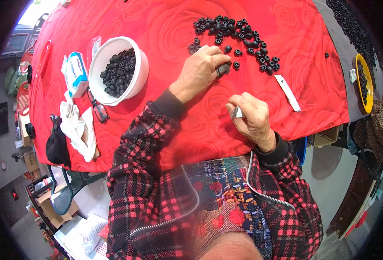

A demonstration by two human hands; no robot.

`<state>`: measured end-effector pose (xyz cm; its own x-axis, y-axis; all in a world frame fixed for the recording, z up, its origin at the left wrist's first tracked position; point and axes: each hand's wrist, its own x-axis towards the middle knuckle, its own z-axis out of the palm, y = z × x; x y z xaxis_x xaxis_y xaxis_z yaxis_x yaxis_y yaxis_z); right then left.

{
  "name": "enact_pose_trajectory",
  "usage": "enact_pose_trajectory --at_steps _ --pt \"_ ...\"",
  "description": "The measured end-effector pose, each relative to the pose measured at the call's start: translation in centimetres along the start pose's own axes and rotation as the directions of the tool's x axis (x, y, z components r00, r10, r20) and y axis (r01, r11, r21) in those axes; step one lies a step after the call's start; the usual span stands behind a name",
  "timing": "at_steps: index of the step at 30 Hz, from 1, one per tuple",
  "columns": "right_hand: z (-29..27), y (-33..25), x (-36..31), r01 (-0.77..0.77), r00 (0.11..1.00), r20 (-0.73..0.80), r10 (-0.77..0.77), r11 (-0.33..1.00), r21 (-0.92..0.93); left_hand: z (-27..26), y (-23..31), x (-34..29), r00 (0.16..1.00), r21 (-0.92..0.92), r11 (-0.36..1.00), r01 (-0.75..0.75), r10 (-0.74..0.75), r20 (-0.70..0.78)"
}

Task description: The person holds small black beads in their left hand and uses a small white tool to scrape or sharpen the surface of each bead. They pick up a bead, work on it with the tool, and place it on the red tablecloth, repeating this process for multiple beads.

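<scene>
My left hand (202, 67) is over the table beside a loose pile of small black round parts (219, 28), each with a ring-like opening. Its fingers are curled together, with a dark grey wrap or cover (223, 69) at the thumb side; the fingertips are partly hidden. Two or three black parts (237, 65) lie just right of it. Nearer to me, my right hand (254, 119) is closed around a small tool with a flat silver-grey end (238, 112); the rest is hidden in the fist.
A white bowl (140, 82) on the left holds many black parts. Beside it are a tissue pack (75, 76), eyeglasses (99, 110) and white gloves (79, 130). A white strip (288, 93) lies at right on the red tablecloth (191, 134). Beyond is a yellow dish (369, 104) of dark pieces.
</scene>
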<state>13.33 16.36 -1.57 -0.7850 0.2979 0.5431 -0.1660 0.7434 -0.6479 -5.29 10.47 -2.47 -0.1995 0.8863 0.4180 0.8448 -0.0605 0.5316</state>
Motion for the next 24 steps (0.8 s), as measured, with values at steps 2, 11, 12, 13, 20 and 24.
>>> enact_pose_trajectory --at_steps 2,11,12,13,20,24 --pt "0.0 0.0 0.0 -0.012 1.0 -0.003 0.012 1.0 0.003 0.1 -0.1 -0.1 0.999 0.001 1.0 0.002 -0.002 -0.042" --pt "-0.4 -2.4 1.3 -0.086 0.993 -0.059 0.101 0.97 0.228 -5.5 6.4 -7.0 0.79 -0.839 0.228 0.494 -0.521 0.324" --pt "-0.4 -2.7 1.4 -0.085 0.996 -0.016 0.093 0.963 0.256 -5.7 6.6 -7.9 0.786 -0.865 0.15 0.48 -0.511 0.347" --pt "-0.3 -3.2 1.7 -0.084 0.996 0.028 0.079 0.956 0.281 -5.8 7.2 -8.5 0.772 -0.877 0.105 0.468 -0.532 0.348" --pt "0.6 -4.5 1.8 0.081 0.994 0.051 -0.101 0.949 0.304 -5.7 9.4 -11.4 0.738 -0.908 -0.179 0.379 -0.533 0.414" --pt "0.1 -5.5 1.5 0.109 0.989 0.063 -0.133 0.948 0.298 -6.0 10.6 -11.9 0.726 -0.898 -0.251 0.361 -0.529 0.439"
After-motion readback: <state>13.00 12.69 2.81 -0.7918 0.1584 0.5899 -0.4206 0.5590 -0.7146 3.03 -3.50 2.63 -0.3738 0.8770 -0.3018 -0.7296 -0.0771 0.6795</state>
